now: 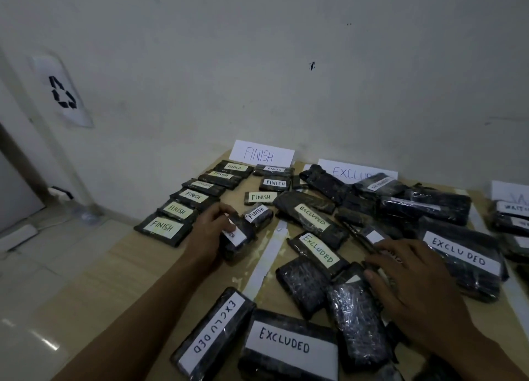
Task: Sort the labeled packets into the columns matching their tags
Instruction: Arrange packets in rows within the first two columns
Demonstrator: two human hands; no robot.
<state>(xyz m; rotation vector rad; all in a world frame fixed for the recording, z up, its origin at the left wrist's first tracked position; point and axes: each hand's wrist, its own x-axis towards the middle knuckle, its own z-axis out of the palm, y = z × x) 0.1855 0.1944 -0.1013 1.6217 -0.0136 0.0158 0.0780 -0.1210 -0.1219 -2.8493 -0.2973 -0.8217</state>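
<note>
While your left hand [213, 229] is gripping a black wrapped packet [237, 241], label unreadable, just right of the near FINISH packets [163, 227], your right hand [415, 283] is lying loosely spread over the EXCLUDED pile [317, 251], right of the white divider strip [266, 261] that is running down the table [120, 280].

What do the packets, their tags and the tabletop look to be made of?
Packets: dark contents under clear plastic wrap, seemingly; crinkled, glinting highlights. Tags: matte white paper, handwritten in marker. Tabletop: pale wood-look laminate, probably; faint grain, slight sheen.
</note>
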